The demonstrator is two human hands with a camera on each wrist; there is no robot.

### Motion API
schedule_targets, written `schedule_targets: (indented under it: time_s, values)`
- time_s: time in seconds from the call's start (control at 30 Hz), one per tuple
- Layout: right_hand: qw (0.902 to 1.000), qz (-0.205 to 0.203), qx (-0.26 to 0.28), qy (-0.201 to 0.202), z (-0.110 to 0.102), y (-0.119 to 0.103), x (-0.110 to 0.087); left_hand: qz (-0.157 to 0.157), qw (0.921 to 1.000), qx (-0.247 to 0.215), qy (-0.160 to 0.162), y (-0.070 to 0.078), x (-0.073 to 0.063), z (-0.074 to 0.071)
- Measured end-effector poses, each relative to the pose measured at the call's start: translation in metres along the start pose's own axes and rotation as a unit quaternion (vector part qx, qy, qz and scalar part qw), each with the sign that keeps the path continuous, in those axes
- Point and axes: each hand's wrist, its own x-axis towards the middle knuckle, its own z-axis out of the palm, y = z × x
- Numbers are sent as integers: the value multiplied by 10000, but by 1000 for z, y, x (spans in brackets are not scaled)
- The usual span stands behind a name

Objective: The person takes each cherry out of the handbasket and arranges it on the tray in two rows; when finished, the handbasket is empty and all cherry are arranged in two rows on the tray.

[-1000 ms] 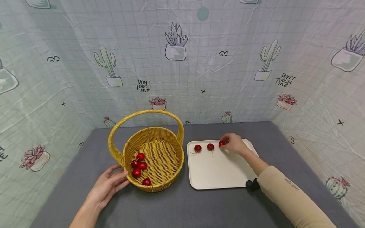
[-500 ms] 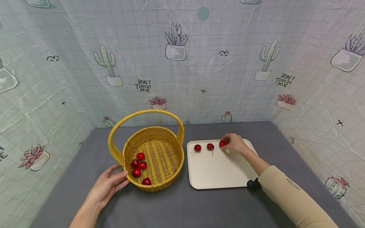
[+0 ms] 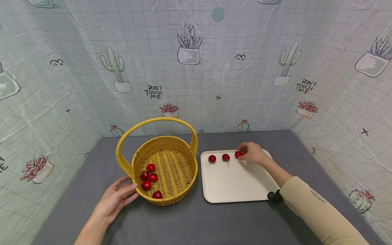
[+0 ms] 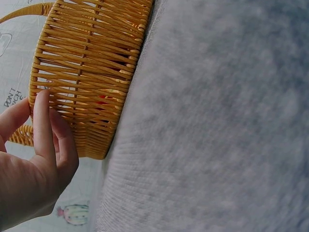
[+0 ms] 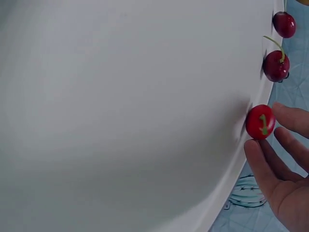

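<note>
In the head view my right hand (image 3: 253, 153) is at the back edge of a cream tray (image 3: 235, 187). Thumb and fingers pinch a red cherry (image 5: 260, 122) there, its green stem facing the right wrist camera. Two more cherries lie in line to its left, a near one (image 3: 226, 157) and a farther one (image 3: 212, 159), both with stems. My left hand (image 3: 114, 200) touches the near left side of a yellow woven basket (image 4: 87, 72). Its fingers lie fairly straight along the outer wall, the thumb tip at the rim.
Several cherries (image 3: 152, 177) lie in the left part of the basket, whose tall arched handle (image 3: 156, 119) stands up. Grey cloth (image 3: 183, 221) covers the table. A patterned curtain (image 3: 196, 85) closes in the back and sides.
The pinched cherry turns and shifts slightly in my right hand; its stem is hidden half a second ago and shows again now. The left hand and the basket stay put.
</note>
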Motion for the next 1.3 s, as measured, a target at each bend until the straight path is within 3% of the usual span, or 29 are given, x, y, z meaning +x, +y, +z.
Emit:
schedule_targets:
  time_s: [0.37,0.63,0.93,1.3]
  values:
    - [9983,-352,-303,-342,-22,-25,-5,10,10000,-7,-17,-2,1,-1]
    - [9956,-724,-330,-485,-30,-64,-12,15,10000,14,-52,-1,1,-1]
    - [9862,-1364,-273,-900,-21,-114,-19,-49,10000,-25,-9,-2,1,0]
    - [9675,-2145,-90,-1339,0,-162,-31,-20,10000,42,3,0,0,0]
